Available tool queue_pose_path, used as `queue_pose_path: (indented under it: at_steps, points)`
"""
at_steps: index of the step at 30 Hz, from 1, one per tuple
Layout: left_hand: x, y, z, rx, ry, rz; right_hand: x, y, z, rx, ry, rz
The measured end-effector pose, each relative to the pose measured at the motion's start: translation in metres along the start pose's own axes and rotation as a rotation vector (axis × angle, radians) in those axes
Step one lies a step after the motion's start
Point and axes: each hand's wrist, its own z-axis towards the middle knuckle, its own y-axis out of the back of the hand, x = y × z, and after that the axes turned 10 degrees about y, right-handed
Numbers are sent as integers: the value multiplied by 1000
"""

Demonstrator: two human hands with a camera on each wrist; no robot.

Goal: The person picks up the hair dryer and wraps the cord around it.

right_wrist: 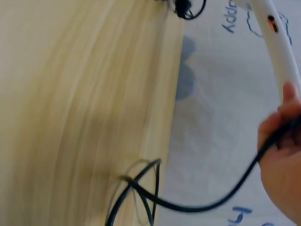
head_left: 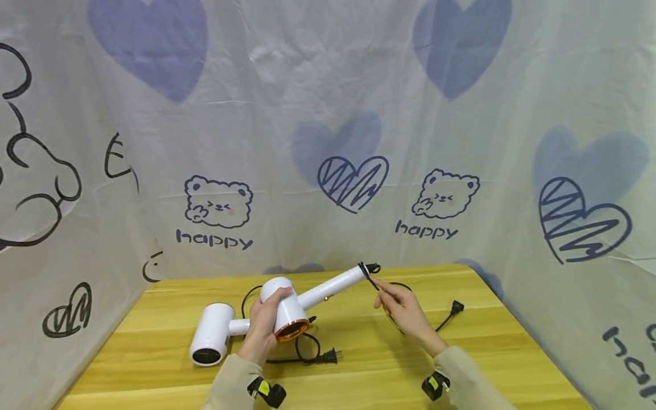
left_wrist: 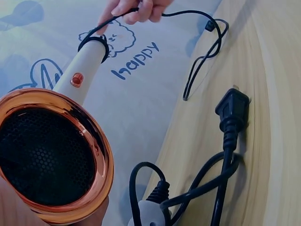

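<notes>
My left hand grips the head of a white hair dryer with a copper-coloured rim, holding it above the table. The dryer's handle slants up to the right. Black cord loops round the handle's end, and my right hand pinches that cord close by. In the right wrist view the cord runs from the right hand down to loose loops. A second white hair dryer lies on the table left of my left hand, its handle partly hidden behind that hand.
The wooden table carries a black plug with knotted cord near its middle. Another black plug lies towards the right edge. A white curtain printed with hearts and bears surrounds the table at the back and sides.
</notes>
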Motion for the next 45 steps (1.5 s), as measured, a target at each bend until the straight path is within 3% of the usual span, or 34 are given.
queue_pose_path:
  at_steps: [8, 14, 17, 20, 24, 30, 34, 40, 45]
  points:
    - [-1, -1, 1, 31, 24, -49, -9, 25, 16, 211, -209, 202]
    - [-1, 1, -1, 97, 41, -80, -14, 38, 28, 370, -280, 170]
    - [-3, 4, -1, 142, 66, -86, -16, 44, 29, 410, -351, 139]
    - [-4, 8, -1, 193, 78, -56, -18, 50, 28, 364, -423, 50]
    - [-5, 10, 0, 244, 68, 39, -17, 55, 30, 269, -433, -125]
    - [-3, 15, 4, 307, 77, 127, -7, 46, 42, 223, -360, -282]
    - [-3, 20, 5, 307, 73, 208, 1, 40, 48, 262, -296, -352]
    - [-8, 19, 3, 315, -22, 307, 11, 34, 52, 266, -271, -362]
    - [-11, 13, 1, 215, -93, 369, 24, 25, 55, 208, -260, -399]
